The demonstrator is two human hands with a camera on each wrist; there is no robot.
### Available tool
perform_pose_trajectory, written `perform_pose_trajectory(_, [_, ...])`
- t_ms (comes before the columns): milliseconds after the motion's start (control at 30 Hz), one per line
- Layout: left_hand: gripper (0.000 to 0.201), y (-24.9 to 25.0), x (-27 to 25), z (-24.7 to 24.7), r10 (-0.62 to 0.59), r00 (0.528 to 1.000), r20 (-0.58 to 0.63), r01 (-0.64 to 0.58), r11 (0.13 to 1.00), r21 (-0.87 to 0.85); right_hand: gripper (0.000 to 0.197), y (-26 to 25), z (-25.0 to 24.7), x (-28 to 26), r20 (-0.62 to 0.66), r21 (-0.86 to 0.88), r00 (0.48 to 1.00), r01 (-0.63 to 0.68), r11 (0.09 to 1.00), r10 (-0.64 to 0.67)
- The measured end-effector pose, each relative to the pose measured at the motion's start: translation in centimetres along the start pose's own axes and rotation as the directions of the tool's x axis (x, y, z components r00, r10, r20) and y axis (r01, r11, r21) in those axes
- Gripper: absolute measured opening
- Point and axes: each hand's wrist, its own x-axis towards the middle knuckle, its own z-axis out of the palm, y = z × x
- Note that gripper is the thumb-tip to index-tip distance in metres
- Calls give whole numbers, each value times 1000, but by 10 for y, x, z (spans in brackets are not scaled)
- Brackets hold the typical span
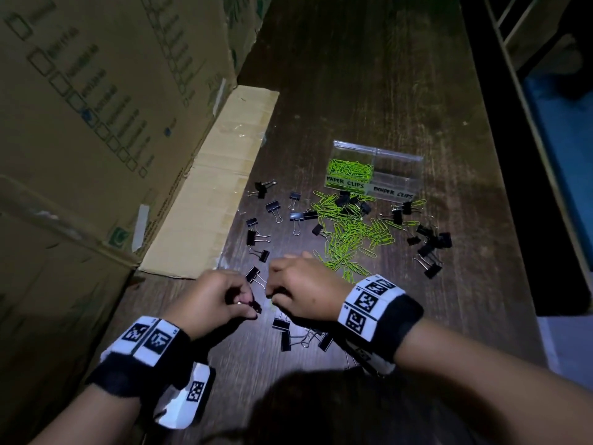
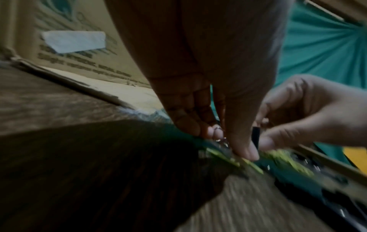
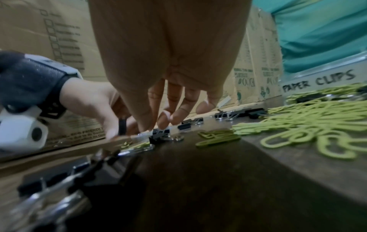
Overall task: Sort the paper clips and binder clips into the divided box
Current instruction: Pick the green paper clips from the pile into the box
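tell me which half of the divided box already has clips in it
The half labelled PAPER CLIPS, on the left in the head view: it holds green paper clips. The half labelled BINDER CLIPS beside it looks empty.

The worktop (image 1: 369,91) is dark wood with a visible grain and a dull sheen. The divided box (image 1: 398,162) is clear, glossy plastic with two paper labels written by hand. The paper clips (image 1: 353,234) carry a smooth, matt lime-green coating. The binder clips (image 1: 272,207) have matt black bodies and shiny bare wire handles. The large carton (image 1: 96,107) is matt brown corrugated cardboard, printed in green, with strips of pale tape; its flap (image 1: 218,181) shows a paler, creased face with clear glossy tape. The wristbands (image 1: 382,313) are fuzzy black cloth with smooth printed white panels.
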Motion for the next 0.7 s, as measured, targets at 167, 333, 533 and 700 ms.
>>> perform_pose_trajectory(167, [25,-17,-12,-18,-69,998,-7,69,997,23,21,-8,-1,7,10,-96,1000,16,995,-15])
perform_pose_trajectory(333, [29,-8,-7,-11,57,998,-6,-55,979,196,21,-8,-4,8,63,-134,998,12,991,-4])
perform_pose_trajectory(533, [11,-1,4,11,78,997,24,-82,922,379,14,-12,-2,8,76,-270,996,64,961,-45])
perform_pose_trajectory(700, [23,10,13,1,60,997,38,-67,978,200,5,3,3,0,-89,62,996,28,998,-22])
